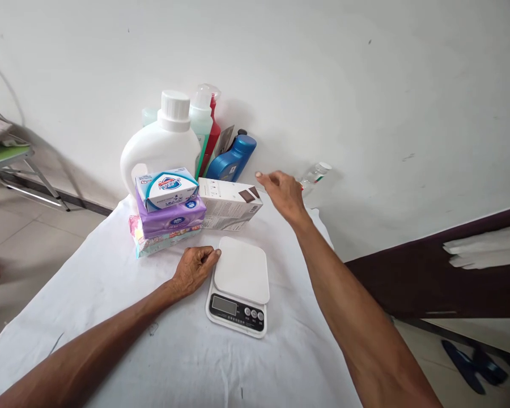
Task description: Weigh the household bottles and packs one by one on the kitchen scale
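Note:
A white digital kitchen scale (241,271) lies on the white-clothed table, its display dark and its platform bare. At its left edge rests my left hand (196,267), fingers curled in, with the thumb tip right by the platform; nothing shows in it. My right hand (284,195) reaches toward the back of the table, thumb stretched out away from the fingers. Just beyond it a clear bottle with a white cap (317,175) leans to the right; the hand hides its lower part, and I cannot tell whether they touch. A white carton (225,207) stands left of that hand.
Back left, a soap box (170,190) tops a purple tissue pack (172,218) and a wipes pack (165,243). Behind stand a large white jug (161,144), a green pump bottle (201,124), a red bottle (211,136) and a tilted blue bottle (233,157). The wall (365,85) borders the table.

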Demonstrator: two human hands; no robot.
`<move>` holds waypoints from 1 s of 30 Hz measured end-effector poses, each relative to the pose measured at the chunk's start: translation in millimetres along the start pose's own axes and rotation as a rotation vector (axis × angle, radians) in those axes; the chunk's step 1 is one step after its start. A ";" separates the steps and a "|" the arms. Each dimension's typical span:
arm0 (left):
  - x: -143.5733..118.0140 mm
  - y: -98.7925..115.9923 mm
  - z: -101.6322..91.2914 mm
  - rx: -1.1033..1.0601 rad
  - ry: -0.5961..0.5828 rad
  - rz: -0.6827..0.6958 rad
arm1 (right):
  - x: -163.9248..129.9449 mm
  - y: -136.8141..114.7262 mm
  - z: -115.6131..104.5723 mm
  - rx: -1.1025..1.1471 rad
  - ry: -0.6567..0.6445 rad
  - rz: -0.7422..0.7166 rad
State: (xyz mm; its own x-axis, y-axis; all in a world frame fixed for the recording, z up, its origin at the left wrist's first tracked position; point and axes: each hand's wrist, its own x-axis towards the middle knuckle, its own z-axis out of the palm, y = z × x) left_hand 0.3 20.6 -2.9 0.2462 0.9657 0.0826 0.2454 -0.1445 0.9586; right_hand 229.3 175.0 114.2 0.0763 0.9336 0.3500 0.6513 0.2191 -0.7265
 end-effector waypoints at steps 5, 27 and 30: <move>0.6 0.6 -0.1 -0.005 0.008 0.001 | 50.9 -17.5 27.4 0.348 -0.190 0.042; 0.5 1.3 -0.7 -0.021 -0.002 -0.016 | 42.7 -6.9 47.0 0.753 -0.299 0.154; 0.5 0.8 -0.3 -0.020 0.000 -0.016 | 44.4 2.1 36.1 0.739 -0.172 0.113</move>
State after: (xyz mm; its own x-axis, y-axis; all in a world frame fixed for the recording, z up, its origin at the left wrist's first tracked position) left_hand 0.4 21.0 -1.9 0.2421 0.9679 0.0678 0.2303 -0.1251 0.9650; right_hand 206.8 227.2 106.8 -0.0457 0.9793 0.1972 -0.0317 0.1958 -0.9801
